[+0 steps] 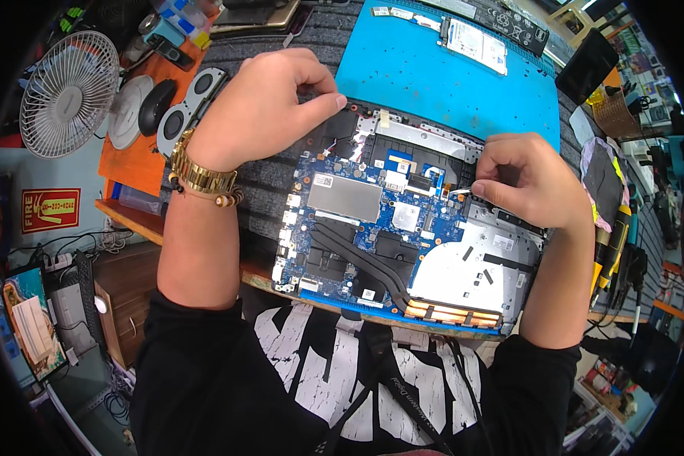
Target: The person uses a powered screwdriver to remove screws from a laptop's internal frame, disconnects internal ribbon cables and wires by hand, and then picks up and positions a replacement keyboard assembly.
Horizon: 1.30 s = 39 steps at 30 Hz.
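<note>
An opened laptop base [403, 213] lies before me with its insides showing. It has a blue circuit board [372, 235], a grey metal cover plate [346, 199], dark heat pipes [361, 258] and a copper heatsink fin block [452, 313]. My left hand [277, 102] is over the base's far left corner, fingers curled and thumb close to the index finger; what they hold, if anything, is hidden. Near the board's right edge, my right hand [528, 178] has thumb and index finger pinched together beside a thin pale strip [460, 191], too small to name.
Beyond the base is a blue work mat [418, 72] carrying a hard drive [475, 47] and a black battery [517, 29]. At left are a pair of cooling fans [186, 106], a black mouse [156, 106] and a white desk fan [70, 95]. Yellow-and-black tools [615, 247] lie right.
</note>
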Each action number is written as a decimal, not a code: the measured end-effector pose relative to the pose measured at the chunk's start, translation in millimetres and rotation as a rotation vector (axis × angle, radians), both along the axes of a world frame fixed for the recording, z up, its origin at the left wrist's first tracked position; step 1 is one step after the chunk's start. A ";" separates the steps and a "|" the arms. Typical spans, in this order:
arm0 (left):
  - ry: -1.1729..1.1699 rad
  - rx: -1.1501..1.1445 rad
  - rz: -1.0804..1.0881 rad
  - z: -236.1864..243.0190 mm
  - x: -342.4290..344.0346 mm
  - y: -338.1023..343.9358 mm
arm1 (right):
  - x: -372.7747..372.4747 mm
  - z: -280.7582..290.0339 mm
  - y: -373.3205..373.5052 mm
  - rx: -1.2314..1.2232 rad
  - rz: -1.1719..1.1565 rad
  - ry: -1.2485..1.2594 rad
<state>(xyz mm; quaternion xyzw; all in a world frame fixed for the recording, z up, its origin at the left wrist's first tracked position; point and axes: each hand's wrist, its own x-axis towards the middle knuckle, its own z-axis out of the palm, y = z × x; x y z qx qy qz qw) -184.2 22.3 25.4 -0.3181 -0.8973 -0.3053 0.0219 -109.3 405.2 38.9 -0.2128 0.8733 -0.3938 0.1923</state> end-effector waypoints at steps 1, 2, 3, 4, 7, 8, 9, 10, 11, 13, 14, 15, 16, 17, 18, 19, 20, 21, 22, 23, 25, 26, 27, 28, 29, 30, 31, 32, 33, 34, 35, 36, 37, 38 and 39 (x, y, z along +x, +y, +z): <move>0.010 -0.006 -0.004 0.3 0.0 0.3 | 0.1 0.3 -0.1 0.002 0.001 0.002; 0.020 -0.011 -0.008 0.9 -0.5 0.7 | 0.2 0.9 0.2 0.000 -0.001 0.002; 0.002 -0.036 -0.012 2.3 -0.4 0.5 | 0.2 1.3 0.4 0.006 0.001 0.006; -0.015 -0.061 -0.017 4.0 0.7 -0.4 | 0.1 1.3 0.4 0.007 0.000 0.006; -0.101 -0.088 -0.044 9.4 6.5 -2.3 | -1.2 1.4 0.6 0.022 0.016 0.021; -0.129 -0.079 -0.060 11.1 9.1 -2.6 | -1.5 1.9 0.8 0.028 0.024 0.028; -0.159 -0.093 -0.068 12.6 12.7 -3.0 | -1.2 2.4 1.0 0.028 0.016 0.023; -0.184 -0.098 -0.080 14.3 16.8 -3.7 | -0.9 2.4 0.6 0.026 0.009 0.018; -0.205 -0.103 -0.091 16.0 18.8 -3.8 | -0.8 2.6 0.2 0.012 0.007 0.017; -0.220 -0.117 -0.101 17.8 19.3 -1.6 | -0.4 2.7 -1.0 0.018 -0.017 0.008; -0.240 -0.128 -0.102 18.8 20.8 -0.7 | -0.2 3.0 -1.6 0.004 -0.025 0.007; -0.260 -0.137 -0.102 19.5 21.6 0.4 | 0.1 3.4 -2.0 0.015 -0.040 -0.009; -0.251 -0.157 -0.094 20.4 21.5 1.2 | 0.4 4.1 -2.1 0.017 -0.053 -0.025; -0.260 -0.167 -0.096 21.3 20.9 2.0 | 0.5 4.4 -2.5 0.018 -0.066 -0.042; -0.269 -0.177 -0.098 22.1 20.4 2.4 | 0.4 4.2 -3.3 0.035 -0.080 0.055; -0.258 -0.186 -0.112 22.6 20.0 2.8 | 0.3 3.6 -4.2 0.051 -0.095 0.152; -0.278 -0.181 -0.092 22.3 20.1 3.5 | 0.3 2.8 -5.1 0.060 -0.114 0.253; -0.278 -0.174 -0.085 21.4 20.8 4.3 | 0.4 1.1 -6.5 0.087 -0.151 0.293; -0.272 -0.174 -0.077 20.4 21.7 4.9 | 0.7 -1.6 -8.5 0.106 -0.192 0.335; -0.271 -0.166 -0.072 19.2 22.5 5.4 | 0.8 -3.8 -9.9 0.126 -0.233 0.377; -0.262 -0.164 -0.065 16.6 24.4 6.0 | 0.6 -6.0 -10.3 0.178 -0.244 0.381; -0.246 -0.160 -0.063 16.1 24.7 5.5 | 0.5 -6.1 -9.7 0.219 -0.263 0.371; -0.230 -0.157 -0.061 16.0 24.7 4.6 | 0.2 -5.5 -8.5 0.209 -0.243 0.361; -0.214 -0.155 -0.059 15.5 24.7 4.2 | -0.3 -4.7 -7.2 0.212 -0.237 0.338; -0.243 -0.128 0.015 14.5 25.3 4.3 | -0.4 -3.8 -6.2 0.215 -0.231 0.315; -0.271 -0.101 0.090 13.6 25.8 4.4 | -0.2 -3.3 -5.8 0.227 -0.231 0.311; -0.283 -0.055 0.150 13.0 25.8 4.1 | -0.1 -3.1 -5.9 0.238 -0.231 0.308; -0.254 -0.086 0.191 11.6 25.6 4.7 | 0.3 -3.0 -6.1 0.248 -0.230 0.304; -0.212 -0.096 0.217 9.6 25.7 6.0 | 0.6 -3.1 -6.7 0.248 -0.235 0.304; -0.187 -0.119 0.261 8.5 25.3 6.4 | 0.9 -3.0 -7.4 0.248 -0.240 0.305; -0.192 -0.113 0.238 7.7 24.6 6.6 | 1.1 -2.9 -7.9 0.248 -0.244 0.306; -0.215 -0.119 0.233 6.7 23.7 7.2 | 0.8 -2.5 -8.6 0.251 -0.242 0.305; -0.238 -0.125 0.228 5.8 22.8 7.5 | 0.5 -1.8 -9.1 0.254 -0.241 0.304; -0.246 -0.122 0.234 5.1 22.5 7.4 | 0.6 -1.4 -9.7 0.266 -0.258 0.289; -0.256 -0.118 0.239 4.3 22.3 7.3 | 1.1 -1.1 -10.4 0.242 -0.257 0.311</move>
